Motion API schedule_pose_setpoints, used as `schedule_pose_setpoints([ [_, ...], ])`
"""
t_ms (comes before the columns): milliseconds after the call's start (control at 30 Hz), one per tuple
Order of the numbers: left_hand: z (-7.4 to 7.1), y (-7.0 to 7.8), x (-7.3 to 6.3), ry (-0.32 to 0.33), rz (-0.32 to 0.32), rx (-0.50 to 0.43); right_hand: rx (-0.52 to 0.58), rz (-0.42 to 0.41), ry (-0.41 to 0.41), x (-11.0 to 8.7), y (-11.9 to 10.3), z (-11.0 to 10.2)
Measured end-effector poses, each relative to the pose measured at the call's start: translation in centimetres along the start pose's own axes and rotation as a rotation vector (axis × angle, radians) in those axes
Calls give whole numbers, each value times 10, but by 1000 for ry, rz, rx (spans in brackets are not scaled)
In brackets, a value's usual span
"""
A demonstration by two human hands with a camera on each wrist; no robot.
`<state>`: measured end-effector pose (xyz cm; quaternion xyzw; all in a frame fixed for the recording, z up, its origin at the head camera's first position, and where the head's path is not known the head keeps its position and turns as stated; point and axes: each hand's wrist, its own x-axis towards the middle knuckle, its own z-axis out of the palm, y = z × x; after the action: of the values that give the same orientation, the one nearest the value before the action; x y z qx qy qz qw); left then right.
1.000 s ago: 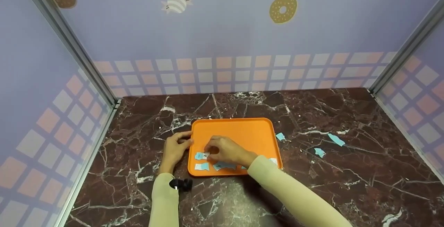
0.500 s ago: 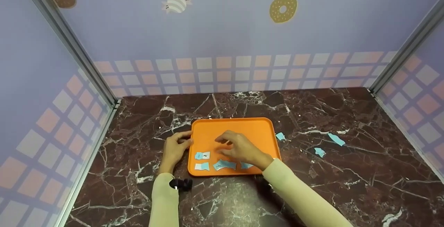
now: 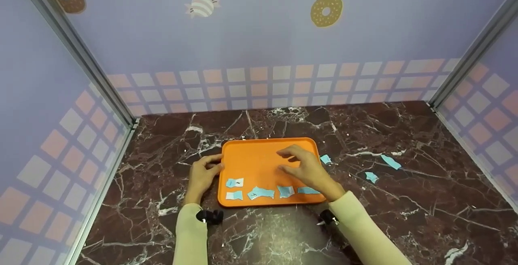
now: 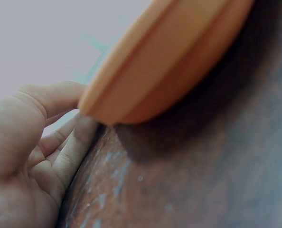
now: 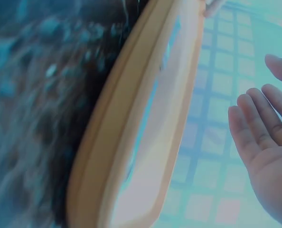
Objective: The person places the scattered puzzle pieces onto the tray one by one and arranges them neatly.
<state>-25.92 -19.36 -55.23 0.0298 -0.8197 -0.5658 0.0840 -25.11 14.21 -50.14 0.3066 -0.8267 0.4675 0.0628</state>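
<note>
An orange tray (image 3: 259, 155) lies on the marbled tabletop. Against its left rim rest the thumb and fingertips of my left hand (image 3: 201, 178); the left wrist view has the thumb (image 4: 65, 95) touching the rim's edge. My right hand (image 3: 309, 172) hovers over the tray's right part, fingers apart and holding nothing. A blue-and-white paper scrap (image 3: 234, 183) lies at the tray's left. Along the near edge runs a row: a small scrap (image 3: 234, 195), a longer jagged scrap (image 3: 261, 193), a squarish scrap (image 3: 286, 191) and a strip (image 3: 308, 190).
Right of the tray, loose blue scraps lie on the table: one by the rim (image 3: 325, 159), a small one (image 3: 371, 177) and a longer one (image 3: 391, 162). Patterned walls (image 3: 259, 38) enclose the back and sides.
My right hand has risen from the scrap at the tray's left and moved right, its fingers spreading. More scraps along the near edge have come into sight. My left hand has stayed put.
</note>
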Motion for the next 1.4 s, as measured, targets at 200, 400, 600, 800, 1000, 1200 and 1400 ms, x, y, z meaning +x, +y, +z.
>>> schedule_pose_setpoints([
  [200, 0, 0, 0, -5, -1, -5, 0, 48, 92, -11, 9, -18],
  [400, 0, -1, 0, -9, -3, -14, 6, 96, 174, -22, 20, -34],
  [600, 0, -1, -1, -6, 4, -15, 54, 151, 241, -29, 30, -47],
  [800, -1, -1, -1, -2, 1, -20, 105, 227, 295, -33, 34, -57],
  [1000, -2, 0, -1, -9, -7, -15, 134, 299, 337, -37, 33, -65],
  [1200, -1, 0, -2, -8, 3, -6, 73, 350, 327, -44, 27, -75],
  [1400, 0, 1, -2, 2, 16, 0, 72, 405, 327, -51, 66, -78],
])
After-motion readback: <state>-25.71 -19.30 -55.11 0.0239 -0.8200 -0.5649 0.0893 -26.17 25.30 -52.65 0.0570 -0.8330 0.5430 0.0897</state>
